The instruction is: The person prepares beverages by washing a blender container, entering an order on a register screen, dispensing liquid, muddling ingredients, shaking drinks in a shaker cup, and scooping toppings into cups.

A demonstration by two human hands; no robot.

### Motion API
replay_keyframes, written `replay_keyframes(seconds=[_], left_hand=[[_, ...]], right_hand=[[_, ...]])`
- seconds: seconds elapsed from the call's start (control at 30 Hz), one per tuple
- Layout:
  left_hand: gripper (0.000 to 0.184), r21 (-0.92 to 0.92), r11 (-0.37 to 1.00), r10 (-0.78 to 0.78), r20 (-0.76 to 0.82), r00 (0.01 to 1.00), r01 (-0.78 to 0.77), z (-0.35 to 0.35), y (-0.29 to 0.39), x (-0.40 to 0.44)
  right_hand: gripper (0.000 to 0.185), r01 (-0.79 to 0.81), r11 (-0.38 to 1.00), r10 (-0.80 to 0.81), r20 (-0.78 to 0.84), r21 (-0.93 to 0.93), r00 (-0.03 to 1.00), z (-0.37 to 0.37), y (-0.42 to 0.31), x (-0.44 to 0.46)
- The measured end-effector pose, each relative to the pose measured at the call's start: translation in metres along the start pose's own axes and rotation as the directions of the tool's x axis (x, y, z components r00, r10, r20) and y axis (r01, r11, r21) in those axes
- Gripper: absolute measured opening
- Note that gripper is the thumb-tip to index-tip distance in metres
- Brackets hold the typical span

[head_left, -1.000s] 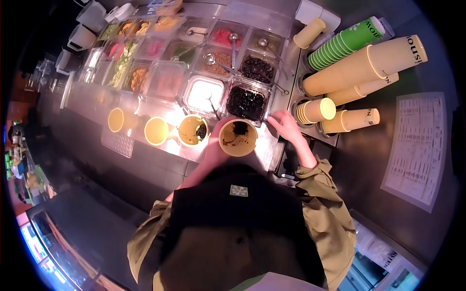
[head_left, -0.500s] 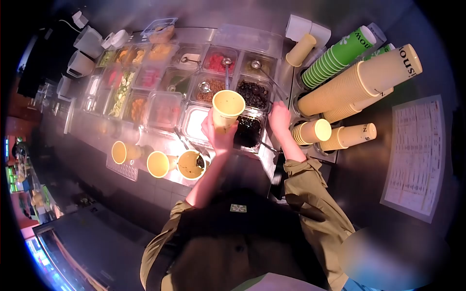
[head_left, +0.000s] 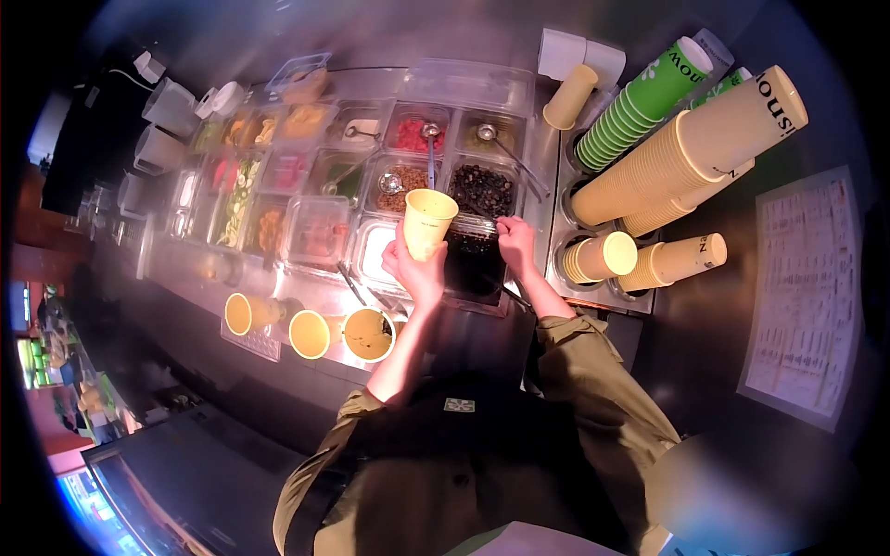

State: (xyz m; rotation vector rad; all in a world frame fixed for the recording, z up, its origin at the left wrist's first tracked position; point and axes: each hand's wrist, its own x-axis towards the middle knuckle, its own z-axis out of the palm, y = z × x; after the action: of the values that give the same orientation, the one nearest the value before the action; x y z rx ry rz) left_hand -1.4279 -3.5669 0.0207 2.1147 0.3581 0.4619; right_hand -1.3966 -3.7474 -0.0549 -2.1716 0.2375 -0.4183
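Observation:
My left hand is wrapped round a pale yellow paper cup, tilted a little, its mouth up. The cup is above the seam between a container with white contents and a container of dark, glossy contents. My right hand is closed at the right edge of that dark container. What its fingers hold is hidden. Behind the cup lies a container of brown bits with a ladle. A container of black pieces is just beyond my right hand.
Three yellow cups stand at the front left, the nearest cup with dark bits inside. Stacked yellow cups and green cups lean at the right. Red topping and other containers fill the back. A printed sheet lies far right.
My right hand has moved left and slightly down to the dark container's edge. The cup in my left hand has dropped a little and tipped, showing more of its side.

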Motion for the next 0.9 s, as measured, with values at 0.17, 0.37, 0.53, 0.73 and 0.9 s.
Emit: replay_keyframes(seconds=[0.17,0.37,0.53,0.73,0.9], left_hand=[[0.082,0.026,0.999,0.033,-0.026,0.999,-0.032,0.002,-0.007,0.001],[0.083,0.002,1.0,0.021,-0.01,1.0,-0.021,0.0,-0.006,0.0],[0.083,0.02,1.0,0.001,-0.021,1.0,0.0,0.001,-0.006,0.0],[0.082,0.038,0.999,-0.018,0.008,1.0,0.017,0.0,0.001,0.001],[0.08,0.079,0.997,-0.005,0.033,0.999,0.002,0.005,0.0,0.0]], right_hand=[[0.01,0.186,0.928,-0.175,0.062,-0.323,0.983,-0.025,-0.023,0.009],[0.011,0.151,0.934,-0.088,0.204,-0.322,0.975,-0.02,-0.032,0.018],[0.017,-0.365,0.905,0.394,0.105,-0.22,0.913,-0.023,-0.008,0.023],[0.017,-0.228,0.964,0.214,-0.106,-0.136,0.971,-0.036,-0.006,0.005],[0.017,-0.187,0.941,0.178,-0.059,-0.283,0.982,-0.052,-0.012,0.001]])
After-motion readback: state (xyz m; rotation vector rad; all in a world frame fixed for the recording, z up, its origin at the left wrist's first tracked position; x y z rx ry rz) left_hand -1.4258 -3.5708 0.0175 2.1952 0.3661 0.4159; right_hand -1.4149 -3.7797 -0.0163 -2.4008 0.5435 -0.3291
